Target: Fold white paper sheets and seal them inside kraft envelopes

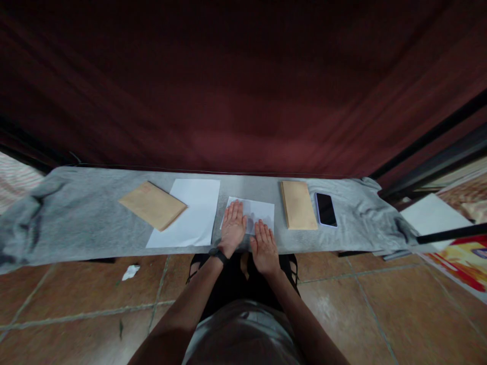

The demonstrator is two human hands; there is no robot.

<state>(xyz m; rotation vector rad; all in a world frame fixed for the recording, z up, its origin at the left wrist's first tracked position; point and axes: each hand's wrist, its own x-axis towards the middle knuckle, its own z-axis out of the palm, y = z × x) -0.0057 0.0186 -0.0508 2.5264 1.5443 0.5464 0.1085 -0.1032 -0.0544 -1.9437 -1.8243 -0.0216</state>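
Note:
A white sheet of paper (262, 209), seemingly folded, lies on the grey cloth in front of me. My left hand (233, 225) rests flat on its left part, fingers stretched out; a dark band is on that wrist. My right hand (265, 248) lies flat at the lower right of the paper, fingers extended and palm down. Larger white sheets (194, 218) are to the left, partly under a stack of brown envelopes (152, 205) set at an angle. Another brown envelope stack (299, 205) is to the right of my hands.
A phone (326, 209) with a dark screen lies right of the envelopes. Grey cloth (95, 218) covers the narrow table. A dark red curtain (243, 101) hangs behind it. Crumpled white paper (131, 272) is on the tiled floor (335, 309). Black bars (437, 137) stand at the right.

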